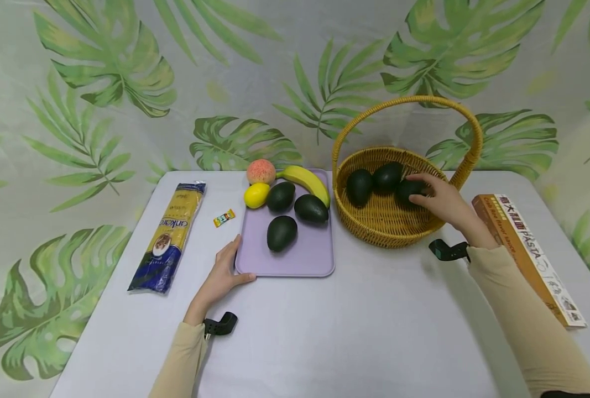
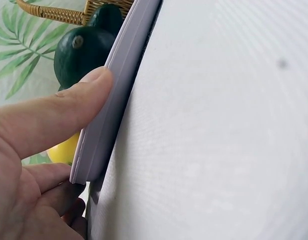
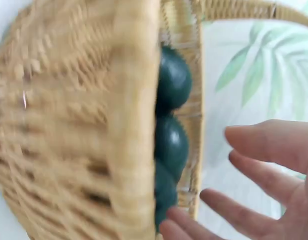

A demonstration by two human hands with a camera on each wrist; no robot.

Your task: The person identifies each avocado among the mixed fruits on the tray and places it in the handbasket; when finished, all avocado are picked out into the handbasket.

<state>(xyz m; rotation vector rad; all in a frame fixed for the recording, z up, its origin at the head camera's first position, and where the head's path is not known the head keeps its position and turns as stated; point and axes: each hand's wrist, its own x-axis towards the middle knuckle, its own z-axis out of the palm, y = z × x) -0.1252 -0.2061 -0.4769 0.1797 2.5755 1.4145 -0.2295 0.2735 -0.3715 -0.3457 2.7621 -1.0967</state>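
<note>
At the near left corner of a lilac tray (image 1: 299,262), my left hand (image 1: 223,272) grips the edge; the thumb (image 2: 91,95) lies along the front rim and the other fingers along the left side. On the tray are several dark green avocados (image 1: 282,233), a banana (image 1: 306,181), a lemon (image 1: 256,195) and a peach (image 1: 261,172). My right hand (image 1: 442,200) is over the right side of a wicker basket (image 1: 384,237), its fingers spread around an avocado (image 1: 408,193). In the right wrist view the fingers stand apart from the avocados (image 3: 172,145), holding nothing.
A pasta bag (image 1: 167,237) lies at the left. Between it and the tray is a small wrapped snack (image 1: 224,218). A long pasta box (image 1: 528,260) lies right of the basket, under the right forearm. The basket's tall handle (image 1: 409,100) arches above it.
</note>
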